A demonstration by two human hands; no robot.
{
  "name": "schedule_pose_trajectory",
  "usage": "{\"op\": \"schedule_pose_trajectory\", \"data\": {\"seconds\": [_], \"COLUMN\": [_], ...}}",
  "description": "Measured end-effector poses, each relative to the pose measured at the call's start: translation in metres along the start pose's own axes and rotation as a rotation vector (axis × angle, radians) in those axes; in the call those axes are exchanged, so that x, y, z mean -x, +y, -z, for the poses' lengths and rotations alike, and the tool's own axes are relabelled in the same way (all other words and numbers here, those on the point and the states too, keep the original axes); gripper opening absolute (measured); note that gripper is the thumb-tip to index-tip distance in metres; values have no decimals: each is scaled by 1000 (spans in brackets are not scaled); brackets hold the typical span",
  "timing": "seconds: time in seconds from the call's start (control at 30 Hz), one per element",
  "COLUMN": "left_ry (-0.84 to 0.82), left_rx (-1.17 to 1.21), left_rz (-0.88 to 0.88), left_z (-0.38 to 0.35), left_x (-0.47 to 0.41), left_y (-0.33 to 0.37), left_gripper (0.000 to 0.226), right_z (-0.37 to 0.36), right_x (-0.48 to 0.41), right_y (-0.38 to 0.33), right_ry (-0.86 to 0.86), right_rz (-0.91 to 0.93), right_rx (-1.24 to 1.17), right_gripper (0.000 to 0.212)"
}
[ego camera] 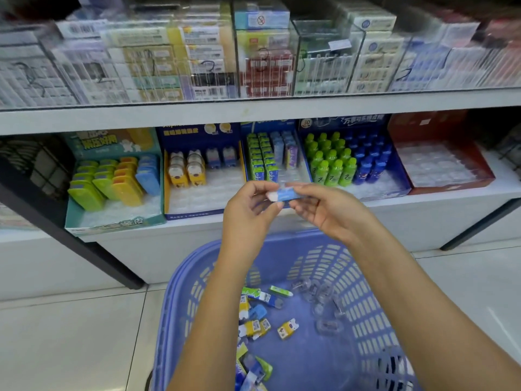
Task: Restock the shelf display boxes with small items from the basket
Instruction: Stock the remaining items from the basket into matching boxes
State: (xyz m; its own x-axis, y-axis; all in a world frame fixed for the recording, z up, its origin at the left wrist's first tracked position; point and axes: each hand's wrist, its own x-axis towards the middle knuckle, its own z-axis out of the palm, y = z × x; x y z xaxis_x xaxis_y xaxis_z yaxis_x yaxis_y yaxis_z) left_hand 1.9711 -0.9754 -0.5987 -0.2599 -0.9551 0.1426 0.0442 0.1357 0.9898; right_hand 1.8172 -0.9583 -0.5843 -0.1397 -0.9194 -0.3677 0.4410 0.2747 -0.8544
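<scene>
1. The upper shelf's clear cases [253, 57] are blurred; their labels cannot be read.
2. The small blue packet [286, 195] is partly covered by fingers of the left hand [248, 213] and right hand [324, 213]; its print is illegible.
3. The blue basket [174, 306] is cut off by the bottom edge, and both forearms hide part of its contents.

Bright even light; upper shelf [253, 108] blurred, edges warped.
</scene>
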Motion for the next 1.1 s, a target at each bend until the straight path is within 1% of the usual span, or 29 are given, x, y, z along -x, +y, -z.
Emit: {"op": "schedule_pose_trajectory", "data": {"seconds": [0.03, 0.07, 0.13, 0.17, 0.23, 0.27, 0.33, 0.37, 0.43, 0.57, 0.7, 0.87, 0.97, 1.03, 1.07, 1.1], "left_ry": [-6, -18, -95, -150, -234, -249, -248, -242, -240, -249, -248, -261, -315, -353, -345, -307], "left_rx": [-124, -298, -606, -713, -852, -887, -902, -900, -896, -888, -881, -890, -889, -895, -886, -864], "left_rz": [-41, -99, -191, -198, -176, -173, -183, -188, -190, -173, -159, -157, -121, -94, -94, -106], "left_z": [-1, -2, -6, -8, -12, -13, -13, -13, -12, -11, -10, -10, -8, -5, -5, -4], "left_x": [-1, -1, -3, -3, -2, -1, -1, -2, -4, -4, -6, -8, -7, -3, -1, 3], "left_y": [-3, -6, -13, -17, -23, -25, -29, -29, -30, -29, -29, -29, -27, -24, -23, -22], "left_gripper": [26, 28, 39, 45, 53, 56, 58, 58, 58, 58, 58, 58, 59, 59, 57, 53], "right_z": [2, 4, 6, 5, 0, -1, -6, -7, -10, -13, -12, -15, -15, -13, -10, -8], "right_x": [-3, -7, -18, -25, -42, -52, -71, -78, -90, -101, -105, -103, -95, -79, -68, -55], "right_y": [-6, -14, -31, -40, -54, -58, -62, -63, -64, -67, -68, -65, -62, -57, -52, -47], "right_ry": [38, 110, 283, 331, 327, 314, 295, 276, 211, 113, 87, 94, 105, 83, 86, 108], "right_rz": [82, 192, 436, 542, 695, 739, 730, 682, 580, 521, 544, 594, 566, 594, 622, 637], "right_rx": [91, 237, 587, 715, 858, 930, 1123, 1181, 1221, 1380, 1489, 1703, 1782, 1812, 1772, 1674], "right_gripper": [16, 20, 19, 18, 11, 10, 18, 21, 25, 19, 19, 27, 31, 38, 41, 39]}}
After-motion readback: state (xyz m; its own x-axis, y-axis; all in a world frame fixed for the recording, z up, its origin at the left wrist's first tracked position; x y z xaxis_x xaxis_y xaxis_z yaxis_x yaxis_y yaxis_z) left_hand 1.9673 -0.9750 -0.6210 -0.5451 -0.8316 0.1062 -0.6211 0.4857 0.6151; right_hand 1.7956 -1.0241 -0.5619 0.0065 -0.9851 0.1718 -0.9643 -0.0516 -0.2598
